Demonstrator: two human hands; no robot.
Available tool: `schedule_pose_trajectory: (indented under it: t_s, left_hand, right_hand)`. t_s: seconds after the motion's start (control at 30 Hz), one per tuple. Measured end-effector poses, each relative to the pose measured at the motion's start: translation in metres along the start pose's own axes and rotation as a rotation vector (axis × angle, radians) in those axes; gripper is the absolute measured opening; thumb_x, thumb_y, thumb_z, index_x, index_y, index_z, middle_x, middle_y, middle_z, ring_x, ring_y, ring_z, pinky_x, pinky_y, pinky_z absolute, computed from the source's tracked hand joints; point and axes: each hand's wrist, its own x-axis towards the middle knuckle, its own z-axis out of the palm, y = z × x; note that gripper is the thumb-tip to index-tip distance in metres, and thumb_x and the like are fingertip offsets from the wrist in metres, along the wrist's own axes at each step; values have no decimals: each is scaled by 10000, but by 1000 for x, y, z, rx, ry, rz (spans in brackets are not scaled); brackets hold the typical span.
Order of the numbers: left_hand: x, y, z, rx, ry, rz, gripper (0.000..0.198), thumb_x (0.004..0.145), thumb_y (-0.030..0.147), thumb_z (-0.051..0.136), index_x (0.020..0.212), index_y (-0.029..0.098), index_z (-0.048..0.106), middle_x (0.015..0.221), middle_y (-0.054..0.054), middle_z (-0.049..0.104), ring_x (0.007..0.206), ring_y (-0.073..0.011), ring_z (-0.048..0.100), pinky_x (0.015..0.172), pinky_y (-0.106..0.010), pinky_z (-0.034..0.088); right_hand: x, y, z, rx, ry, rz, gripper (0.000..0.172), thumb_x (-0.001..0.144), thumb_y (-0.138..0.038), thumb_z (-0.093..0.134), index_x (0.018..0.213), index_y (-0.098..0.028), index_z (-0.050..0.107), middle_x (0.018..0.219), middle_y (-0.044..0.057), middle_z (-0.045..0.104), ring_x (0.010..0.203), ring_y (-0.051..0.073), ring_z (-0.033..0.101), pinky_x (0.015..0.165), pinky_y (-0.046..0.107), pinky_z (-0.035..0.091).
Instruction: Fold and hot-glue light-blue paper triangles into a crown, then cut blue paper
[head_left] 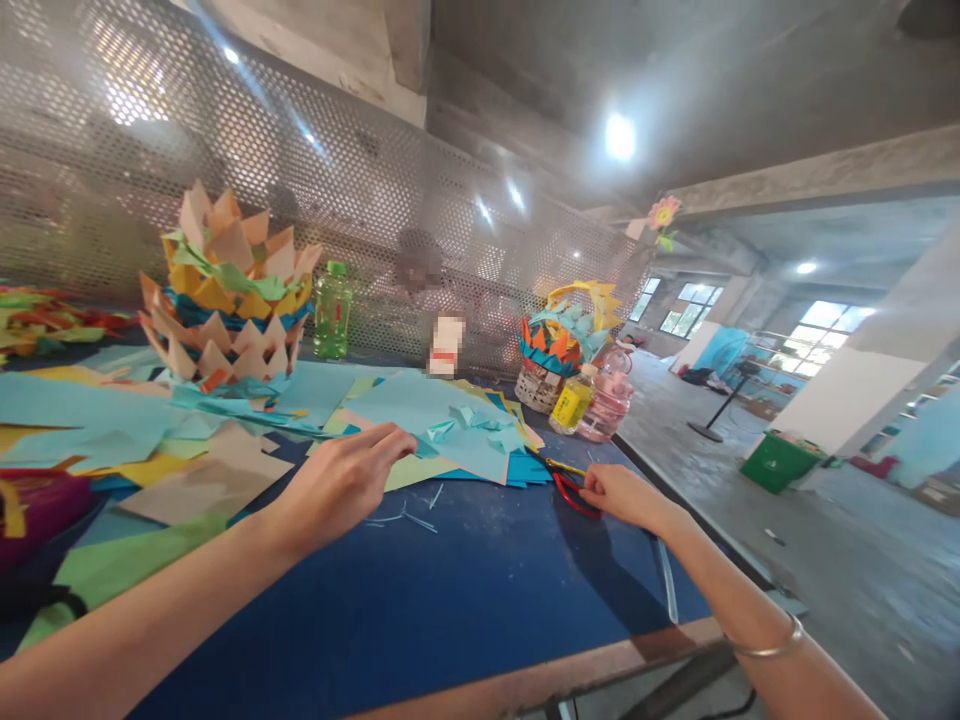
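Observation:
My left hand point(345, 480) lies on the blue table top point(465, 590), fingers bent and together, their tips on the edge of a yellow-green sheet point(409, 470) under light blue paper point(442, 420). Small folded blue paper pieces point(480, 425) rest on that stack. My right hand point(619, 493) is closed round the red handles of a pair of scissors point(568, 487) that lies on the table, its yellow part pointing to the paper stack. A bangle sits on my right wrist.
Stacked paper crown baskets point(225, 300) stand at the back left, a green bottle point(332, 312) beside them. A paper-trimmed basket point(559, 345), a yellow bottle point(572, 400) and a pink jar point(606, 400) stand at the right edge. Loose coloured sheets point(112, 420) cover the left. Perforated metal screen behind.

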Motion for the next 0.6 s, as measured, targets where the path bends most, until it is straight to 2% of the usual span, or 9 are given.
schedule_pose_trajectory:
  t_s: [0.1, 0.27, 0.43, 0.5, 0.6]
  left_hand:
    - [1, 1, -1, 7, -70, -22, 252, 871, 46, 371, 945, 194, 561, 838, -13, 614, 717, -128, 581, 640, -230, 435]
    - [1, 3, -2, 12, -61, -15, 253, 865, 44, 369, 925, 191, 566, 819, -12, 605, 696, -126, 568, 625, -224, 419]
    - [2, 4, -2, 7, -75, -13, 263, 876, 52, 350, 924, 185, 572, 812, -14, 604, 696, -123, 561, 629, -218, 413]
    - [2, 4, -2, 8, -81, -11, 261, 886, 58, 343, 924, 186, 568, 816, -15, 604, 700, -124, 560, 628, -217, 408]
    - [2, 4, -2, 16, -87, -7, 252, 890, 64, 345, 923, 187, 563, 817, -13, 604, 701, -124, 560, 627, -216, 403]
  right_hand:
    - [-3, 3, -2, -19, -48, 39, 122, 767, -252, 596, 690, -171, 646, 656, 27, 654, 620, 142, 586, 547, 232, 303]
    - [-3, -5, -2, -116, 20, 162, 147, 788, -256, 586, 708, -165, 669, 698, 69, 668, 724, 192, 636, 623, 247, 364]
    - [13, -27, -6, -159, 164, 168, 230, 860, -218, 485, 1005, -126, 638, 1062, 180, 641, 1034, 265, 586, 813, 314, 404]
    - [25, -41, -9, -56, 217, 79, 290, 877, -267, 480, 1114, -139, 589, 1135, 164, 615, 1067, 249, 569, 873, 320, 397]
    - [48, -61, -11, 240, 208, -26, 408, 834, -331, 564, 1190, -134, 539, 1127, 144, 624, 1024, 240, 588, 867, 319, 413]
